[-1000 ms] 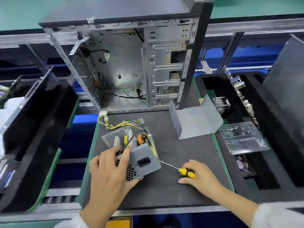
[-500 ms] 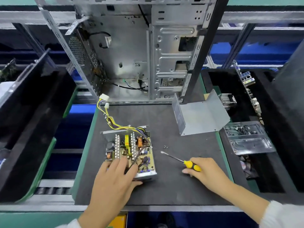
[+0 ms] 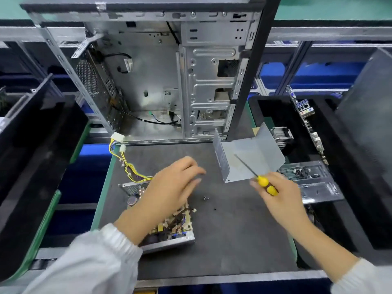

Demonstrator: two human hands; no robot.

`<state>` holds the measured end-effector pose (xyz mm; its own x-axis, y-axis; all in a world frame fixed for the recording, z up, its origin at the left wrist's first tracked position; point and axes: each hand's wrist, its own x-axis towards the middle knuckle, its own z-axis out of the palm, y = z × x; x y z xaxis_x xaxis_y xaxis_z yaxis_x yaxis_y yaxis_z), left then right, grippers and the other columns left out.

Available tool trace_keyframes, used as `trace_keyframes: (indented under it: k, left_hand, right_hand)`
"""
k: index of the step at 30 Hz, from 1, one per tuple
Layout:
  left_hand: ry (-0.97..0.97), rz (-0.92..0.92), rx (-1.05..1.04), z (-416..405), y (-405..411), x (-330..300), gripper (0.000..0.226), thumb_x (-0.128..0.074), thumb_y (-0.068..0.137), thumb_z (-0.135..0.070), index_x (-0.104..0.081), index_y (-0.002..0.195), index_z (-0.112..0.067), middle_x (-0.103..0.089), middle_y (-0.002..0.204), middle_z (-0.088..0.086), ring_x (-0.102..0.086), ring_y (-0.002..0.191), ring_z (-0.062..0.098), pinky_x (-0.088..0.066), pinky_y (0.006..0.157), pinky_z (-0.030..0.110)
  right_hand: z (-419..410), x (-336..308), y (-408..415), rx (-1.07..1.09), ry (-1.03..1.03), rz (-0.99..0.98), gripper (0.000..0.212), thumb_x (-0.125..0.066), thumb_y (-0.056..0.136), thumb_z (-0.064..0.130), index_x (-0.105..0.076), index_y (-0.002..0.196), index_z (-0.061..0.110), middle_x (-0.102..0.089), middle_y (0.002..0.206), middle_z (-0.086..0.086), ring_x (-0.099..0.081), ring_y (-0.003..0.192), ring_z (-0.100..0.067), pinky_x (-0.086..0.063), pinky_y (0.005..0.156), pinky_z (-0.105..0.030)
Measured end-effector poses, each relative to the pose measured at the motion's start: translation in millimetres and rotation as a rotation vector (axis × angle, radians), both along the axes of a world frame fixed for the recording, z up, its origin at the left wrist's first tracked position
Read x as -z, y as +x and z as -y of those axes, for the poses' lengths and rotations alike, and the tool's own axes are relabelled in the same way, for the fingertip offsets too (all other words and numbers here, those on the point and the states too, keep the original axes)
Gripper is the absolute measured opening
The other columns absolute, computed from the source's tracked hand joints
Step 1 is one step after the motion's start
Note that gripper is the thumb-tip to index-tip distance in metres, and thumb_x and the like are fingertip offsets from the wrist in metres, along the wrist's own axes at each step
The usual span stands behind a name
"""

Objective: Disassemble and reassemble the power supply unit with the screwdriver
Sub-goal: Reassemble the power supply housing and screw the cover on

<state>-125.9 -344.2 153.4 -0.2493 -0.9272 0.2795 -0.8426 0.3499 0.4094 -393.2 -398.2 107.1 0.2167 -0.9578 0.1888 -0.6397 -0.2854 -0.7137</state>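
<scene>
The power supply unit (image 3: 169,228) lies on the mat (image 3: 233,230), its cover (image 3: 250,158) behind-right, before the case (image 3: 159,71).

Open computer case (image 3: 148,77) behind mat (image 3: 233,240)

An electronics assembly workshop: a stripped computer case (image 3: 161,77) stands on a dark-matted table (image 3: 233,230), flanked by black foam trays (image 3: 350,209) of parts, metal racking (image 3: 318,32) with blue bins (image 3: 331,71) behind.

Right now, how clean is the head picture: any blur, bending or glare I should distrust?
Head view: the left hand is motion-smeared at the fingertips, so its grip is unclear; the right hand on the screwdriver is slightly soft. Wide-angle bending bows the computer case and the side bins. Light is even, with mild sheen on the metal cover; the loose screws stay readable.
</scene>
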Motion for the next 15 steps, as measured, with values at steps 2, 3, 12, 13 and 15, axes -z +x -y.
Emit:
trace_keyframes:
  k: [2, 3, 12, 13, 15]
  left_hand:
    - [0.025, 0.285, 0.086, 55, -19, 7, 0.05, -0.06, 0.09, -0.005, -0.05, 0.137, -0.017, -0.045, 0.143, 0.005, -0.049, 0.117, 0.025, -0.05, 0.085, 0.044]
    - [0.039, 0.457, 0.148, 79, -27, 12, 0.062, -0.063, 0.088, -0.005, -0.04, 0.144, -0.02, -0.031, 0.155, 0.003, -0.041, 0.125, 0.026, -0.046, 0.093, 0.042]
    - [0.067, 0.356, 0.518, 147, -42, 5, 0.006, -0.062, 0.088, -0.007, -0.066, 0.085, -0.009, -0.066, 0.087, 0.004, -0.059, 0.095, 0.024, -0.022, 0.109, 0.031]
    - [0.121, 0.183, 0.524, 144, -42, -5, 0.008, -0.064, 0.088, -0.007, -0.064, 0.081, -0.003, -0.064, 0.08, 0.009, -0.059, 0.084, 0.027, -0.032, 0.1, 0.034]
    - [0.227, -0.124, 0.475, 132, -40, -25, 0.022, -0.067, 0.09, -0.012, -0.057, 0.073, -0.004, -0.055, 0.069, 0.01, -0.052, 0.069, 0.023, -0.04, 0.073, 0.035]
  right_hand:
    - [24, -13, -26, 0.11, -0.021, 0.029, 0.015, -0.064, 0.087, 0.032, -0.064, 0.073, 0.027, -0.05, 0.056, 0.0, -0.043, 0.056, -0.015, -0.033, 0.053, -0.018]
    - [31, -15, -36, 0.114, -0.009, 0.027, 0.019, -0.063, 0.088, 0.033, -0.059, 0.07, 0.03, -0.046, 0.051, -0.002, -0.039, 0.052, -0.016, -0.034, 0.053, -0.021]
    - [-19, 26, -60, -0.171, -0.117, -0.433, 0.033, -0.064, 0.083, 0.042, -0.04, 0.064, 0.029, -0.038, 0.059, 0.009, -0.04, 0.05, -0.004, -0.033, 0.045, -0.023]
    - [-24, 33, -59, -0.235, -0.169, -0.525, 0.03, -0.068, 0.081, 0.043, -0.047, 0.067, 0.027, -0.042, 0.065, 0.009, -0.043, 0.053, -0.003, -0.034, 0.043, -0.021]
    - [-27, 40, -52, -0.317, -0.201, -0.642, 0.028, -0.068, 0.078, 0.048, -0.055, 0.075, 0.023, -0.048, 0.075, 0.009, -0.052, 0.057, -0.007, -0.035, 0.041, -0.019]
